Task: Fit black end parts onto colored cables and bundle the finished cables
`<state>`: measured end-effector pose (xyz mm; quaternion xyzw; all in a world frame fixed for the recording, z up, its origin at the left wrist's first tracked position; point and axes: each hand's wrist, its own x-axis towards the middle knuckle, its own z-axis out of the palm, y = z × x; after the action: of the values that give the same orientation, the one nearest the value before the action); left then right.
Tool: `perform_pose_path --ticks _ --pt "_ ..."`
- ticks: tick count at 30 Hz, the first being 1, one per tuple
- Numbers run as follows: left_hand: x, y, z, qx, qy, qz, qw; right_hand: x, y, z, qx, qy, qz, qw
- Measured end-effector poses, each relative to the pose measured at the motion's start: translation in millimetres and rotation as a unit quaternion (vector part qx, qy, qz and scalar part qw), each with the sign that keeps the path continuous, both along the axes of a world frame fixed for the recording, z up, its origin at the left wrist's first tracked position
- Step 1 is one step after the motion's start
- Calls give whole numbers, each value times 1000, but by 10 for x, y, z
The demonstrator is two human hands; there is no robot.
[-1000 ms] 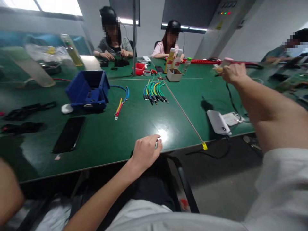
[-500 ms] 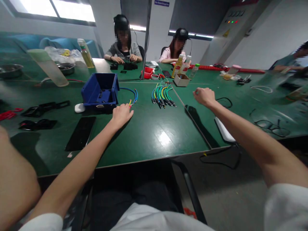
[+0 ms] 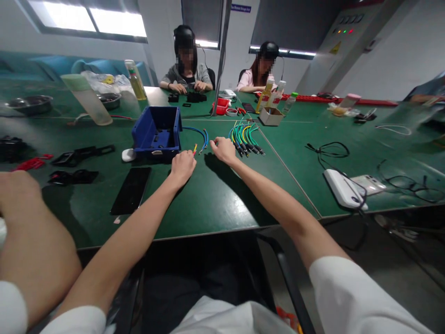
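My left hand (image 3: 183,167) lies on the green table (image 3: 215,195) with its fingers curled over a yellow and red cable (image 3: 195,148), whose tip sticks out past the fingertips. My right hand (image 3: 223,150) rests just to the right, fingers curled. It sits between the end of a blue cable (image 3: 205,135) and a bundle of green, yellow and blue cables (image 3: 246,137). What the right hand holds, if anything, is hidden. A blue bin (image 3: 158,134) stands just left of both hands.
A black phone (image 3: 131,190) lies near left. Black plastic parts (image 3: 81,153) lie further left. A white power bank (image 3: 342,188), glasses (image 3: 413,185) and a black cord (image 3: 328,149) are at right. Another person's arm (image 3: 31,241) is close on my left. Two people sit opposite.
My right hand has swung in from the far right to beside the blue cable. My left hand went from the table edge to the yellow and red cable and closed on it.
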<state>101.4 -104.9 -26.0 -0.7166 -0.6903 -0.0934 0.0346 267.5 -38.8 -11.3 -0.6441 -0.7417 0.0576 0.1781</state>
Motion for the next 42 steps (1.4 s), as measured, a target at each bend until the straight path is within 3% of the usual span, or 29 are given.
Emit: perform_pose_path --ticks 4,8,18,24,27,30,35,39,42 --pt "-27 25 -6 7 -6 3 1000 -209 392 -169 -36 33 -67 997" --pt "-28 73 -24 18 -8 -1 1000 -261 585 -244 -38 -2 -45 998" --pt "18 105 -46 30 -33 -5 999 -229 612 -184 -95 -25 30 995" --pt "0 115 -106 45 -46 -12 998 -115 572 -229 -108 66 -17 992" --pt "-14 113 -114 38 -47 -29 998 -35 511 -310 -90 131 -18 987" --pt "14 77 -77 30 -45 -28 998 71 366 -389 -60 219 25 974" --pt "29 -26 114 94 -55 47 993 259 -56 -434 -31 264 49 963" --pt "-213 29 293 190 -106 143 965 297 -351 -456 -20 308 88 947" --pt "-525 236 343 218 -151 176 948 257 -433 -490 -13 368 137 920"
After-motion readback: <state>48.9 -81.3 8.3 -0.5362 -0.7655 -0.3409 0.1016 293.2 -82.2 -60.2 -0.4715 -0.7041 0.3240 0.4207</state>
